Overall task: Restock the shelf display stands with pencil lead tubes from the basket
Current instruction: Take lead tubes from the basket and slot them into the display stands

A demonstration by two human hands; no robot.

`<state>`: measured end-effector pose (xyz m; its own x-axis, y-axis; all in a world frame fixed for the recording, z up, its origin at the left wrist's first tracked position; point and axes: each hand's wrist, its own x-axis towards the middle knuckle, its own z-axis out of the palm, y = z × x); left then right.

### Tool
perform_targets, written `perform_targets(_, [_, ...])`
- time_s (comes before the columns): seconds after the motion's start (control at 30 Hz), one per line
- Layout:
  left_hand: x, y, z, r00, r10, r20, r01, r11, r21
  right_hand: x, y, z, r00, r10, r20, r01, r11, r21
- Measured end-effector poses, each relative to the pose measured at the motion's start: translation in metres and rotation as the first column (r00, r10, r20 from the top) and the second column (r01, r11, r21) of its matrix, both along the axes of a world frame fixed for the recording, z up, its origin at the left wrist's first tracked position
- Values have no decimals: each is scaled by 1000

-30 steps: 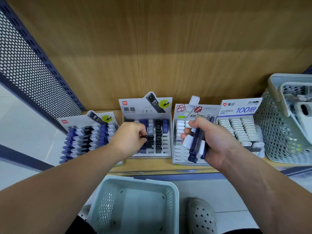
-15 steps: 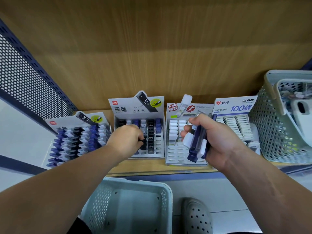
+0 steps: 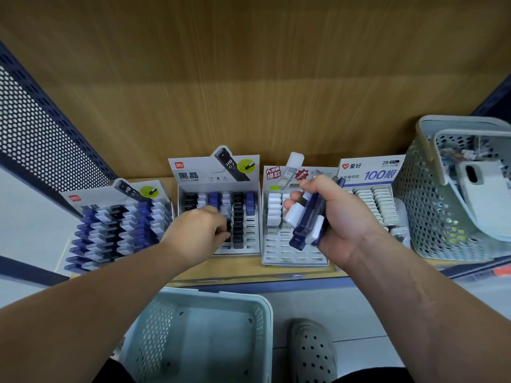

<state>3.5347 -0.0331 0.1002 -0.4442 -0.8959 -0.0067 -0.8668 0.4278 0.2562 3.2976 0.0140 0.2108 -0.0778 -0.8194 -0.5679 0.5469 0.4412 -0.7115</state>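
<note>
Head view: display stand (image 3: 193,176) holds mixed lead tubes (image 3: 237,220).

Well below the fingers (image 3: 292,199), a grey perforated rubber clog (image 3: 312,352) covers one foot (round holes dot its top); dark cloth (image 3: 113,372) shows lower left.

Navy and white lead tubes (image 3: 307,225) bunched aslant before part-empty white stand (image 3: 290,252), black tube (image 3: 228,226) at HB stand (image 3: 218,175)

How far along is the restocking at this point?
Done: the far-left stand and the far-right stand look full. In hand: the left hand pinches a black tube at the second stand; the right hand holds a bundle of tubes. Left: empty slots in the second stand and most of the third stand.
</note>
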Motion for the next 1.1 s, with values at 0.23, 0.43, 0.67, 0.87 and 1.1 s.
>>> perform_targets(0.23, [-55,44,83,587,543,-601,158,651,743,26,-4,0,998,-53,46,55,997,-45])
perform_targets(0.43, [-46,64,90,354,714,-604,273,539,797,52,-3,4,1000,1,7,-1,998,-64])
perform_targets(0.67, [-23,68,98,334,729,-597,230,551,802,68,-3,6,998,-41,48,46,995,-91])
perform_targets(0.87, [-11,70,100,397,720,-570,183,546,818,62,-10,11,985,-141,97,150,984,-91])
perform_targets(1.1, [-4,65,94,317,774,-549,71,558,827,38,-16,9,988,-153,24,153,988,-15])
